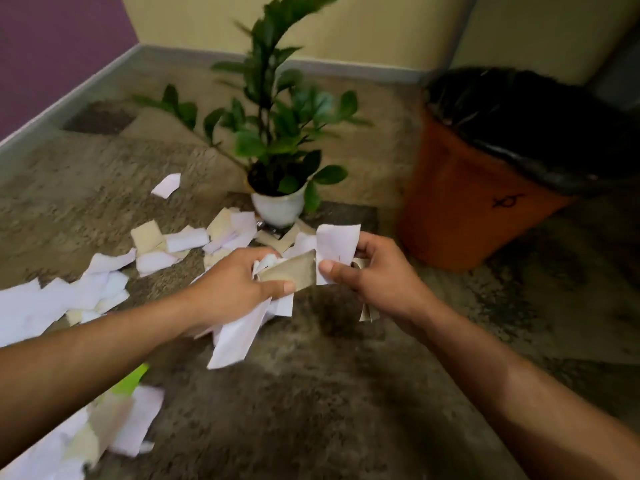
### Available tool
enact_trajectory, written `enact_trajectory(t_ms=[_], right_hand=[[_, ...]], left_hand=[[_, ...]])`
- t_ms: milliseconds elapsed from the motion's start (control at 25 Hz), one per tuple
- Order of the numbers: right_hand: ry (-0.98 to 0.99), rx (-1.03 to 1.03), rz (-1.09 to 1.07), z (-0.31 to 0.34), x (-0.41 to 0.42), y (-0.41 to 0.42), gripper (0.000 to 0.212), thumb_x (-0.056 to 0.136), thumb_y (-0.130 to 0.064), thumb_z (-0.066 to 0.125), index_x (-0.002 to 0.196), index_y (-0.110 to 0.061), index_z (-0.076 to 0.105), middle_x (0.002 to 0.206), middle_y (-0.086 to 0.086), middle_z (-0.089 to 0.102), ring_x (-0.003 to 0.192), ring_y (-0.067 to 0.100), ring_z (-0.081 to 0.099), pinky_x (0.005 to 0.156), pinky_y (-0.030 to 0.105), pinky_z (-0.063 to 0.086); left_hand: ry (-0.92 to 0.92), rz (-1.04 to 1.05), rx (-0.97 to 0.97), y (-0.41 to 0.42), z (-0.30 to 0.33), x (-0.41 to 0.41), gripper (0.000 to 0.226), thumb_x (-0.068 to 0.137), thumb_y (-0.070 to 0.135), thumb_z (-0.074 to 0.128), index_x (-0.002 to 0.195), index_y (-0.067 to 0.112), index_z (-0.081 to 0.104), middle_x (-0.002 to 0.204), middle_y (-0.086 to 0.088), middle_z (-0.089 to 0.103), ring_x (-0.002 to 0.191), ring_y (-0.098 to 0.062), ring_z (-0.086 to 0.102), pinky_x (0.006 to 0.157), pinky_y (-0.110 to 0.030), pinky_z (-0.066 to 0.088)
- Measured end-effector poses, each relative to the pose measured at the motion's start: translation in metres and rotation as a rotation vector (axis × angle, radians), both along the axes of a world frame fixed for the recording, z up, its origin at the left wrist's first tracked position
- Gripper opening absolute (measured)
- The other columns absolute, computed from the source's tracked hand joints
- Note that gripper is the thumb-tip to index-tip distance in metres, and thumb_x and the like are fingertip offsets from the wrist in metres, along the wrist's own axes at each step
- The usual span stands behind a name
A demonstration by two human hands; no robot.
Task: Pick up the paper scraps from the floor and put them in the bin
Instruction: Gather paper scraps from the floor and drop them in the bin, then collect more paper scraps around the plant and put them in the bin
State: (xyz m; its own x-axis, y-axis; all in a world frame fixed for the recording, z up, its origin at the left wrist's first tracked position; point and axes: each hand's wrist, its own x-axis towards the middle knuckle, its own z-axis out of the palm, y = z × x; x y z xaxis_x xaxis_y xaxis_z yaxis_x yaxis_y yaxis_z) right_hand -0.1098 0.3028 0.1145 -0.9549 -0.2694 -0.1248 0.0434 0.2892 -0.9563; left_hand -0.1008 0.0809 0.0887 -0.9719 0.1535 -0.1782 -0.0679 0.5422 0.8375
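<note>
Both hands meet just above the carpet at the centre of the view, working one bundle between them. The left hand has its fingers curled round a wad of white and tan scraps, several of which hang loose below the palm — a handful gathered rather than stacked, so the grip looks tight mainly to stop pieces slipping out. The right hand pinches a white piece between thumb and fingers, with a tan strip dangling under it; it seems to be passing or pressing its share against the left hand's wad so that one load can go over together. The orange bin, lined with a black bag, stands at about two o'clock from the hands, near but not under them, its mouth open toward the person. Plenty is left: loose paper scraps on the floor run from about ten o'clock down to the near corner at seven o'clock, and a few lie against the white pot of the plant at twelve. I judge the task well short of half done — this handful has not yet reached the bin.
</note>
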Motion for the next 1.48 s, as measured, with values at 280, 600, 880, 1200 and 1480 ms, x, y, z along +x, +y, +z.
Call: enact_trajectory(t_ms=[280, 600, 880, 1200, 1480], right_hand=[[0.23, -0.309, -0.288, 0.141, -0.02, 0.102, 0.016, 0.081, -0.021, 0.077, 0.095, -0.017, 0.073, 0.071, -0.003, 0.067, 0.051, 0.005, 0.051, 0.042, 0.017, 0.038], [-0.02, -0.17, -0.84, 0.158, -0.127, 0.177, 0.025, 0.081, -0.015, 0.076, 0.105, -0.013, 0.069, 0.096, 0.006, 0.073, 0.084, 0.022, 0.07, 0.078, 0.041, 0.058], [-0.046, 0.138, -0.739, 0.147, -0.152, 0.183, 0.009, 0.074, -0.019, 0.071, 0.081, -0.018, 0.076, 0.086, 0.005, 0.075, 0.065, 0.019, 0.069, 0.053, 0.03, 0.053], [0.747, 0.322, -0.67, 0.124, -0.123, 0.095, 0.038, 0.09, -0.025, 0.056, 0.127, -0.016, 0.058, 0.125, -0.004, 0.06, 0.116, 0.004, 0.054, 0.099, 0.022, 0.046], [1.011, 0.268, -0.243, 0.044, -0.085, -0.019, 0.04, 0.089, 0.001, 0.056, 0.128, 0.01, 0.051, 0.139, 0.025, 0.047, 0.135, 0.033, 0.043, 0.112, 0.04, 0.035]], left_hand=[[0.206, -0.224, 0.258, 0.111, 0.138, -0.085, 0.009, 0.08, 0.035, 0.075, 0.085, 0.03, 0.068, 0.065, 0.009, 0.067, 0.051, -0.004, 0.062, 0.043, -0.017, 0.046], [0.166, -0.062, 0.227, 0.246, 0.186, -0.187, 0.022, 0.082, 0.017, 0.072, 0.103, 0.016, 0.066, 0.102, -0.014, 0.071, 0.093, -0.035, 0.069, 0.083, -0.051, 0.058], [0.187, -0.225, -0.066, 0.28, 0.174, -0.202, 0.018, 0.081, 0.023, 0.071, 0.095, 0.015, 0.065, 0.089, -0.002, 0.065, 0.082, -0.019, 0.064, 0.059, -0.025, 0.053], [0.749, -0.277, -0.013, 0.205, 0.149, -0.154, 0.056, 0.091, 0.0, 0.043, 0.146, 0.005, 0.038, 0.153, -0.012, 0.039, 0.146, -0.022, 0.027, 0.12, -0.031, 0.019], [0.881, -0.251, -0.146, 0.079, 0.071, -0.091, 0.047, 0.092, -0.007, 0.04, 0.138, -0.015, 0.037, 0.148, -0.033, 0.031, 0.144, -0.039, 0.027, 0.117, -0.045, 0.026]])
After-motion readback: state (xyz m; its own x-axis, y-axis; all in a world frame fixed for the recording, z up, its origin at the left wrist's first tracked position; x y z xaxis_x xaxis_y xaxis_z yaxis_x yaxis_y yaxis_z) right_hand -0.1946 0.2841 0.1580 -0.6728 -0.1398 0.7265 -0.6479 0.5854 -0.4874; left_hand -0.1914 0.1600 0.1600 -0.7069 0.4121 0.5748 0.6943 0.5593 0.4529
